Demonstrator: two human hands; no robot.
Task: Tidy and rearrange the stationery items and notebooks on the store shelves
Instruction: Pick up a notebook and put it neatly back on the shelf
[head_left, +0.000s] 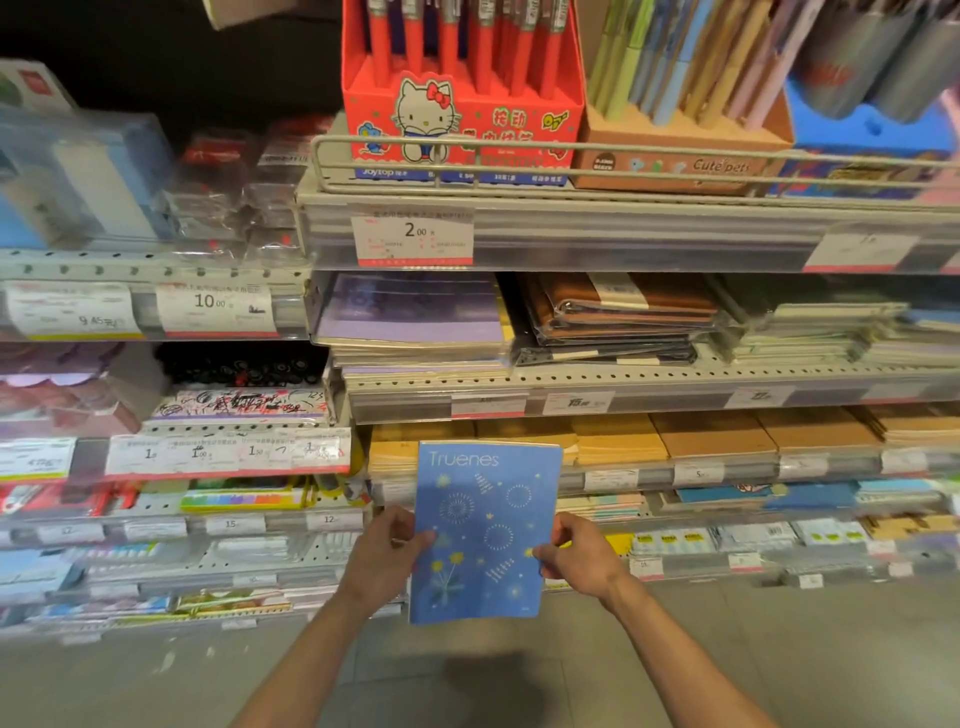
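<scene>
A blue notebook (485, 530) printed "Truenes" with firework and flower drawings is held upright in front of the shelves, cover toward me. My left hand (387, 558) pinches its left edge, thumb on the cover. My right hand (579, 553) pinches its right edge the same way. Above it, a shelf carries a stack of purple notebooks (415, 322), a stack of brown wrapped notebooks (618, 312) and pale green ones (810, 332). Behind the blue notebook lie rows of yellow and tan notebooks (711, 434).
The top shelf has a wire rail (623, 148) with a red Hello Kitty pen box (457, 104) and a "Cute pets" pen box (680, 150). The left shelves (156, 265) hold packaged stationery and price tags. Grey floor (779, 649) lies below.
</scene>
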